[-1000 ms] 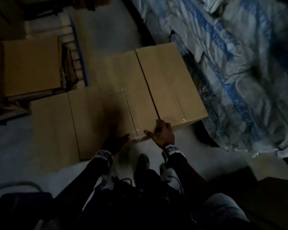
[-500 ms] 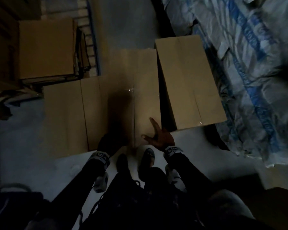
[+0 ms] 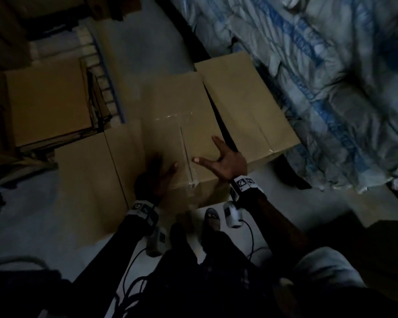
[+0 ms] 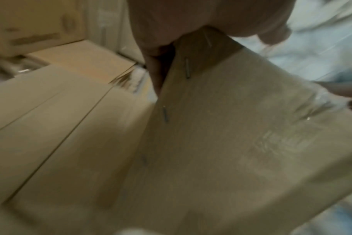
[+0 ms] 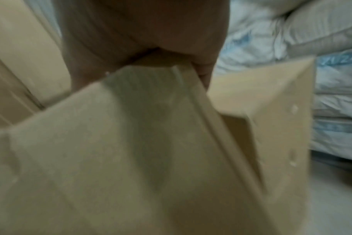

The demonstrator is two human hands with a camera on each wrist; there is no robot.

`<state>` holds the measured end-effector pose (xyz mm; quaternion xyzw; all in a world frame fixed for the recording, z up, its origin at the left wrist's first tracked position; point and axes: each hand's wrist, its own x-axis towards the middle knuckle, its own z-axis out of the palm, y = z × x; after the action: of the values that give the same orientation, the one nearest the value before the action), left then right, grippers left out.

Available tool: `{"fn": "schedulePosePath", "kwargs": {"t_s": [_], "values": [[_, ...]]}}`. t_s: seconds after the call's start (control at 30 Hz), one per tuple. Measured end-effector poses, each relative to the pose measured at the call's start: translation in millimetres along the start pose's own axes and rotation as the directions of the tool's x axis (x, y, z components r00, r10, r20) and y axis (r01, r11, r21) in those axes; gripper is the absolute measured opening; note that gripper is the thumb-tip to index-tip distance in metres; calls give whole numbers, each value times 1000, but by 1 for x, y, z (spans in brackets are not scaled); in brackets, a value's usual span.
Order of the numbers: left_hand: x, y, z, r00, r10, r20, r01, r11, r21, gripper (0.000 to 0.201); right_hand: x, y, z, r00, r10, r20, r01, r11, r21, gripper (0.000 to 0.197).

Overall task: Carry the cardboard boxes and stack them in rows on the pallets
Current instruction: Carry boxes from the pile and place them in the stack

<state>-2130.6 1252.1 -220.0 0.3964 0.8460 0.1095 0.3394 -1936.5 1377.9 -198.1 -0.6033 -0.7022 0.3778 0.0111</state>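
Three brown cardboard boxes stand in a row on the floor. Both my hands are on the middle box [image 3: 177,115], which has clear tape along its top seam. My left hand [image 3: 157,174] lies in shadow on the top near the front left corner, and in its wrist view the left hand [image 4: 191,23] sits over that corner above the stapled front face [image 4: 221,135]. My right hand [image 3: 218,157] rests on the top right part with fingers spread. A dark gap separates this box from the right box [image 3: 246,104]. The left box [image 3: 85,180] touches it.
A pile of white and blue woven sacks [image 3: 319,76] fills the right side. Another box [image 3: 46,99] sits on a stack at back left, beside a white slatted pallet [image 3: 104,86]. My feet [image 3: 213,218] stand just before the middle box. The floor is pale.
My right hand left the front edge at the seam between the boxes and now lies spread on the middle box's top. A gap has opened between the middle and right boxes.
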Motion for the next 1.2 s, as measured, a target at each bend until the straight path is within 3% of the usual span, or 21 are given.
{"fn": "schedulePosePath", "kwargs": {"t_s": [0.1,0.17,0.27,0.37,0.43,0.57,0.77,1.03,1.2], "values": [[-34,7,-26,997,40,-71,-45,996,-71,117,-26,-16,-25,999,-27,-21,27,999,-20,120],[-57,8,-36,990,80,-119,-91,992,-87,121,-48,-20,-40,995,-77,-66,75,997,-34,119],[-90,10,-39,972,153,-177,-161,986,-32,114,-84,-17,-54,979,-126,-160,118,991,-55,115],[-117,13,-39,935,175,-309,-221,968,-121,107,-120,-15,-65,941,-186,-284,183,982,-36,112],[-143,20,-43,896,230,-381,-323,925,-200,102,-148,-11,-75,920,-182,-347,195,981,5,112],[-195,35,-45,798,353,-488,-469,873,-134,98,-204,7,-87,883,-160,-441,218,972,85,114],[-271,58,-15,755,446,-481,-547,832,-88,100,-306,63,-100,788,-109,-606,274,944,186,112],[-403,77,93,690,616,-380,-708,682,-181,97,-468,194,-92,688,30,-726,170,965,200,112],[-491,80,169,645,728,-231,-764,611,-207,99,-582,279,-73,639,198,-743,43,956,291,107]]}}
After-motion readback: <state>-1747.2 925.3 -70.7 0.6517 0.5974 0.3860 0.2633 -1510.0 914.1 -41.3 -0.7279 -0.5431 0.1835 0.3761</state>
